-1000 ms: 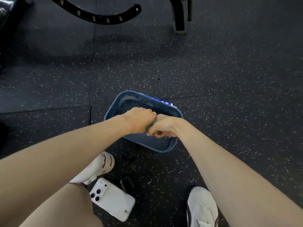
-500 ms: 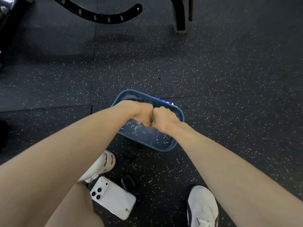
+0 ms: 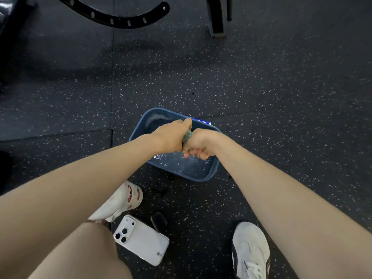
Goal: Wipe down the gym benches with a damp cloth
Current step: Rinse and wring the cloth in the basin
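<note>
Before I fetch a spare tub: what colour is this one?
Blue tub, seen best in the head view.

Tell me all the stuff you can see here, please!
basin: one, blue, on the floor under the hands, water inside
cloth: one, greenish, squeezed between both fists
phone: one, white, on the floor by the left shoe
small black object: one, beside the phone
curved bar with holes: one, black, top left
equipment leg: one, black, top middle
floor: dark, speckled rubber tiles
shoes: two, white
left hand: shut on the cloth
right hand: shut on the cloth
</note>
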`<action>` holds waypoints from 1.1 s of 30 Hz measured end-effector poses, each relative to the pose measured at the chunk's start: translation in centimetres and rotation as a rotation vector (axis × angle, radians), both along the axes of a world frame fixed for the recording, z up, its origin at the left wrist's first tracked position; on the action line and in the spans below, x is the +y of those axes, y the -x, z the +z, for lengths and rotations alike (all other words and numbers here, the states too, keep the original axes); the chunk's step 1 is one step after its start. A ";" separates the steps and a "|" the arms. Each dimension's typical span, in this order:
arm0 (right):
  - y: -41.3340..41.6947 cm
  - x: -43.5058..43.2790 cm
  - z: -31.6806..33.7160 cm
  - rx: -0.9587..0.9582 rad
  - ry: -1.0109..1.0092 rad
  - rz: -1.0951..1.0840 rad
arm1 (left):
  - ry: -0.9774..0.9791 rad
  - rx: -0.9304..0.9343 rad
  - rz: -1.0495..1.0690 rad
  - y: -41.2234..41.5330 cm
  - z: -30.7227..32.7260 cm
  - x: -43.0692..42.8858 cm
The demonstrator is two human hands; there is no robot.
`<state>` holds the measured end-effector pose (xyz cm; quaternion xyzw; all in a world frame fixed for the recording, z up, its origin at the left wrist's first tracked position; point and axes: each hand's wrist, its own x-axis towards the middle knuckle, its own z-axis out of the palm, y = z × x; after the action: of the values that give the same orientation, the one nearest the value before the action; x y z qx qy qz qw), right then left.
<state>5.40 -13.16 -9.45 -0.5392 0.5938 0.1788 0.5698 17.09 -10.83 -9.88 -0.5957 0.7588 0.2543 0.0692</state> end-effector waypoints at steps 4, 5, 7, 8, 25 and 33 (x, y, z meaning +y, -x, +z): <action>0.8 -0.4 1.6 -0.234 -0.337 -0.126 | 0.439 -0.195 -0.217 -1.0 0.7 1.6; 1.0 -0.4 1.7 -0.283 -0.376 -0.107 | 0.550 -0.203 -0.270 -1.2 0.8 1.7; 1.3 -0.4 2.1 -0.344 -0.409 -0.006 | 0.674 -0.201 -0.378 -1.3 0.8 1.6; 1.4 -0.5 2.1 -0.348 -0.408 0.049 | 0.700 -0.223 -0.425 -1.2 1.0 1.3; 0.8 1.7 -0.1 0.179 0.834 0.555 | -0.251 -0.158 -0.018 0.9 0.9 -1.4; 1.8 2.3 0.6 0.200 1.051 0.945 | -0.870 0.075 0.201 0.7 1.7 -1.4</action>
<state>3.63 -10.87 -8.88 -0.9232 0.3538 0.1452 0.0387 16.38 -12.21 -8.18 -0.5723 0.5217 0.5765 0.2607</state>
